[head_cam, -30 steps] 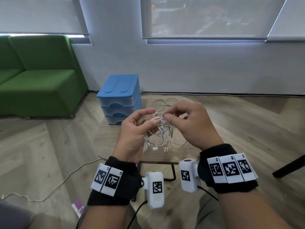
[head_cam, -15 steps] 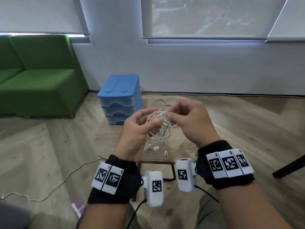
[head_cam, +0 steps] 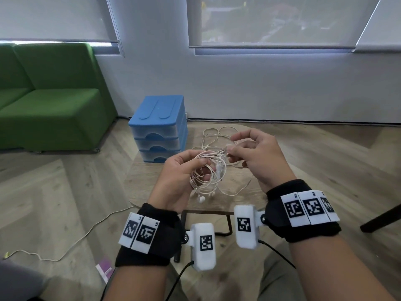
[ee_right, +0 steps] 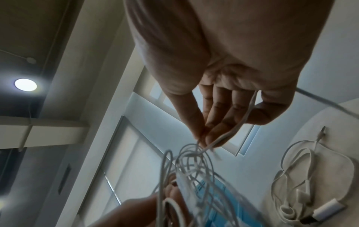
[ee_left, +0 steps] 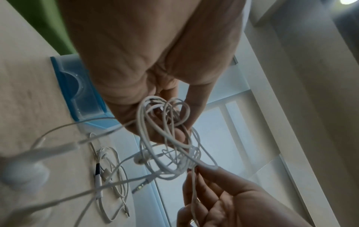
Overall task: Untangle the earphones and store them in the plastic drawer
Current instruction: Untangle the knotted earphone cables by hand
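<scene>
Head view: My left hand (head_cam: pixel 175 179) holds the tangled earphones (head_cam: pixel 208 172) above the counter (head_cam: pixel 149 187), fingers curled round the bundle of loops. Two earbuds hang below the bundle. My right hand (head_cam: pixel 258 157) pinches one strand at the top of the tangle between thumb and forefinger; the other fingers are loosely spread. The plastic drawer (head_cam: pixel 158 129), blue with three closed compartments, stands at the far left of the counter. A second cable (head_cam: pixel 214 135) lies on the counter behind my hands, just beside the drawer.

Left wrist view: My left hand (ee_left: pixel 155 69) has its grip closed round several white loops of the earphones (ee_left: pixel 170 138). My right hand (ee_left: pixel 229 198) holds a strand that runs down along its fingers. The drawer (ee_left: pixel 77 95) and the second cable (ee_left: pixel 110 176) lie on the counter (ee_left: pixel 29 92) behind.

Right wrist view: The fingertips (ee_right: pixel 211 136) of my right hand (ee_right: pixel 229 76) pinch a strand where it leaves the earphones (ee_right: pixel 194 176). The second cable (ee_right: pixel 297 176) rests on the counter (ee_right: pixel 340 138).
</scene>
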`<state>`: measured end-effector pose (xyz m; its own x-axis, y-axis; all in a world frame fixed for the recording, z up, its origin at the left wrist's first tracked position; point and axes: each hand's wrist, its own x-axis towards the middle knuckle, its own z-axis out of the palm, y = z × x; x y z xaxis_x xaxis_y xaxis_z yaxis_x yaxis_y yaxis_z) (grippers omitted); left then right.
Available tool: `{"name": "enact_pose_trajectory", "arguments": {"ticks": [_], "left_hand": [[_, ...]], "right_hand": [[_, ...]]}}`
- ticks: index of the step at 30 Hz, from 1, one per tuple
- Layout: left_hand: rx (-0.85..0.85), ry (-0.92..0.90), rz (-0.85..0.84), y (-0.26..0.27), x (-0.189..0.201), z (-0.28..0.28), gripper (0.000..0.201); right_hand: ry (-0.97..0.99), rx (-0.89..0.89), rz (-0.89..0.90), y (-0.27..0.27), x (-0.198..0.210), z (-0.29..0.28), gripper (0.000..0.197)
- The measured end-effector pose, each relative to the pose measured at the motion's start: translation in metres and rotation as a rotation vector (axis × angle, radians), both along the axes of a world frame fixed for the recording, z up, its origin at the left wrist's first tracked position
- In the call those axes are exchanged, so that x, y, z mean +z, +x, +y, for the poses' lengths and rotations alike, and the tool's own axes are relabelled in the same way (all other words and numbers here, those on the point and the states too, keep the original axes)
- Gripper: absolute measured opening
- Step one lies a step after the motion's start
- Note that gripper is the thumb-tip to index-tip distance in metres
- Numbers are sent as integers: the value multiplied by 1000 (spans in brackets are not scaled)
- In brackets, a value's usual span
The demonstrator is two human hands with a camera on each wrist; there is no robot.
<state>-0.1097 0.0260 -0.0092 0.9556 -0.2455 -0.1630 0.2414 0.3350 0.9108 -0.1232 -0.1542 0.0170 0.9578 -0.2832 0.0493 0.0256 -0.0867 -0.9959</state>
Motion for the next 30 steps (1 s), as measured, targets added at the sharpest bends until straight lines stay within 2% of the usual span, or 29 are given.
{"name": "enact_pose_trajectory", "arguments": {"ticks": [6,12,14,20,27,30], "left_hand": [[32,-51,23,1,4,1,16],[72,-148,113,7,9,5,25],[77,-181,138,11,11,5,24],[80,-274,178,14,21,2,20],[75,-302,217,15,20,2,21],[74,-306,220,15,19,2,21]], "right_hand": [[-50,161,-9,-5,1,3,5],[-182,200,-77,-10,-9,-1,28],[-247,223,-111,-10,-14,-1,29],[-463,156,-147,-8,-21,4,6],[-679,59,-158,1,-28,9,13],[-686,62,-178,4,-31,11,10]]}}
